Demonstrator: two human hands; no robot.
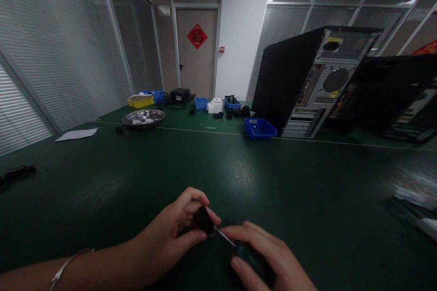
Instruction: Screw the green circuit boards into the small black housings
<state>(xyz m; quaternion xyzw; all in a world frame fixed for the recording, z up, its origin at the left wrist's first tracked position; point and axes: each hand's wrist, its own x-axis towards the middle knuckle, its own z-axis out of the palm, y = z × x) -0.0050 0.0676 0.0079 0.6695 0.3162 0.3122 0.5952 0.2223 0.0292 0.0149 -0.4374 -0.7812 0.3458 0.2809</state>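
My left hand (172,234) pinches a small black part (204,219) between thumb and fingers, low in the head view, just above the green table (239,173). My right hand (269,259) grips a dark-handled screwdriver (251,254); its thin metal shaft (224,236) points left and its tip meets the black part. A thin bracelet (68,263) circles my left wrist. What the part is exactly stays hidden by my fingers.
A black computer tower (307,79) stands at the right rear, a second dark case (392,95) beside it. A blue bin (260,128), a metal bowl (143,118), a yellow bin (140,101), white paper (77,134) and small parts lie farther back. Blurred items (414,211) lie at the right edge.
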